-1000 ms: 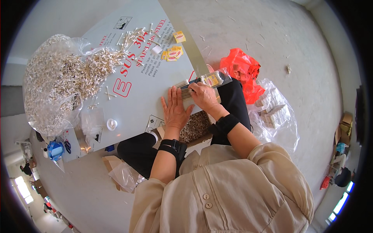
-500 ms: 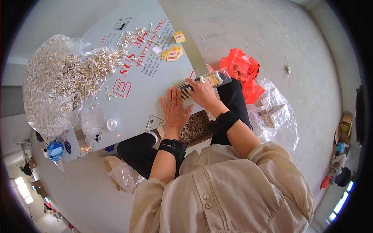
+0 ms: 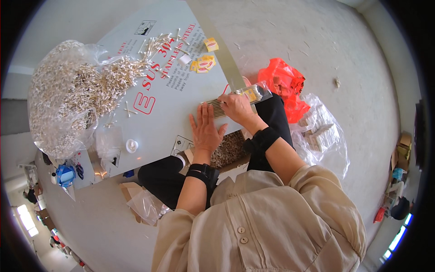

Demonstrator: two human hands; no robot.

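A row of thin parallel sticks, seemingly cotton swabs (image 3: 216,108), lies across the table edge in front of me. My left hand (image 3: 205,131) lies flat, palm down, with its fingers stretched and the fingertips at the left end of the row. Over the right part of the row, my right hand (image 3: 238,109) is closed with curled fingers; what they hold is hidden beneath them. Just past its knuckles sits a clear plastic packet (image 3: 262,90) with a yellow card (image 3: 250,95) and white swab tips showing.
On the metal-sheet table (image 3: 158,127) a large clear bag (image 3: 54,99) spills loose cotton swabs (image 3: 115,77). Several yellow cards (image 3: 205,64) and a small white round container (image 3: 131,145) lie there too. A box of sticks (image 3: 229,149) stands at my lap. Red (image 3: 281,81) and clear bags (image 3: 324,136) are at right.
My right hand's fingers have curled in, from an extended index finger to a closed hand. The dark strip seen along the sticks is no longer visible there. My left hand stays put.
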